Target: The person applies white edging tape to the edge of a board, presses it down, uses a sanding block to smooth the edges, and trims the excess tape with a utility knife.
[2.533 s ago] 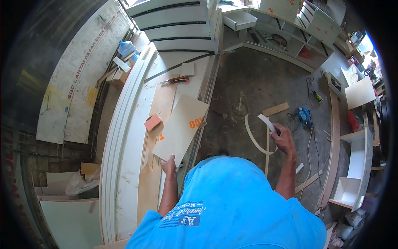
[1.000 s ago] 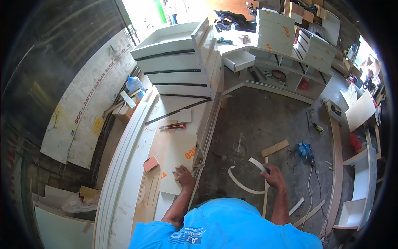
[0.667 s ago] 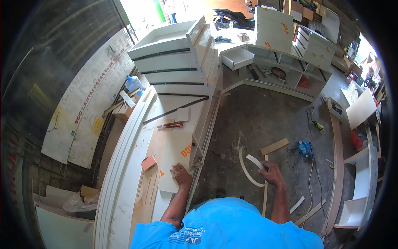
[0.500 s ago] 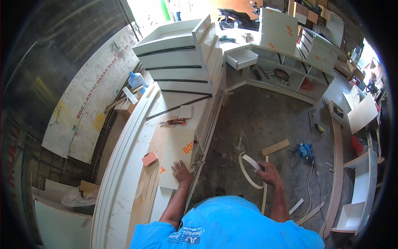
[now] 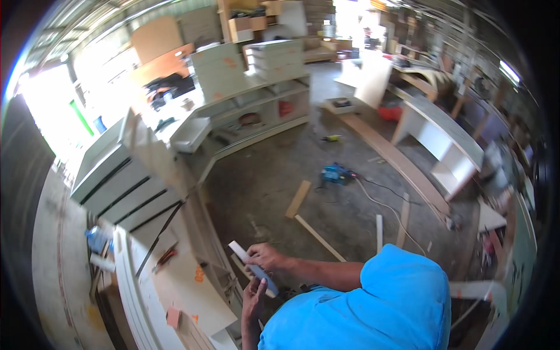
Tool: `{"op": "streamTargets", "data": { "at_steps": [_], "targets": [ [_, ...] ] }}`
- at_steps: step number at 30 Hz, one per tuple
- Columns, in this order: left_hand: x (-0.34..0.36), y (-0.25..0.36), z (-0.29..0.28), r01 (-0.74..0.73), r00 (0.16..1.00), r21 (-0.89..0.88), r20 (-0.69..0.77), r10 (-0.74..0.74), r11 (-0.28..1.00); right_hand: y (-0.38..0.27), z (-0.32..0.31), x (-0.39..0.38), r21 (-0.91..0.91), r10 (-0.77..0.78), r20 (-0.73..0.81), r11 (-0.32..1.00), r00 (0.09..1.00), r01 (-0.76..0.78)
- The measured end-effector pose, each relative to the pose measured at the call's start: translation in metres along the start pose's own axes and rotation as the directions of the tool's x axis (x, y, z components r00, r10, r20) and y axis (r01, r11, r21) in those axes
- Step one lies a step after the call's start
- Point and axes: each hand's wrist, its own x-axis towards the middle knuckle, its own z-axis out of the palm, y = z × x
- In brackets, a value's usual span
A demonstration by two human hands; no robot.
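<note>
My left hand point(image 5: 255, 297) is closed on the lower part of a flat white strip point(image 5: 238, 249), held above the right edge of the workbench. My right hand point(image 5: 261, 257) grips the same strip higher up, its forearm coming from the right. Left of my hands, a cream board with orange print point(image 5: 189, 286) lies on the bench point(image 5: 131, 265). A small salmon-pink block point(image 5: 173, 317) rests near its lower end, and a utility knife point(image 5: 164, 259) lies farther up.
A drawer cabinet point(image 5: 122, 175) stands at the bench's far end, beside a curved white counter point(image 5: 256, 143). On the concrete floor are a blue power tool point(image 5: 335, 173), cords, a long plank point(image 5: 385, 154) and wood offcuts point(image 5: 300, 198). A white shelving piece point(image 5: 434, 137) stands at the right.
The view has swung right. My left hand has left the cream board and now holds the white strip; my right hand has moved left with the strip to meet it.
</note>
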Motion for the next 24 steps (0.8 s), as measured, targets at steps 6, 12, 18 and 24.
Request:
{"op": "streamTargets", "data": {
  "at_steps": [6, 12, 18, 24],
  "targets": [
    [-0.007, -0.004, 0.029, 0.099, 0.995, -0.073, 0.007, -0.098, 0.992, -0.009, -0.015, -0.055, 0.403, 0.118, -0.176, 0.914, 0.977, -0.038],
    [-0.008, -0.003, 0.049, 0.178, 0.95, 0.198, 0.22, -0.221, 0.964, 0.003, -0.1, -0.093, 0.66, 0.215, -0.344, 0.747, 0.914, 0.072],
    [0.017, 0.021, 0.091, 0.212, 0.879, 0.339, 0.344, -0.331, 0.916, 0.007, -0.231, -0.123, 0.587, 0.121, -0.676, 0.685, 0.727, 0.432],
    [0.079, -0.012, 0.122, 0.216, 0.912, 0.228, 0.301, -0.279, 0.95, -0.031, -0.317, -0.164, 0.451, 0.168, -0.786, 0.815, 0.595, 0.365]
  ]
}}
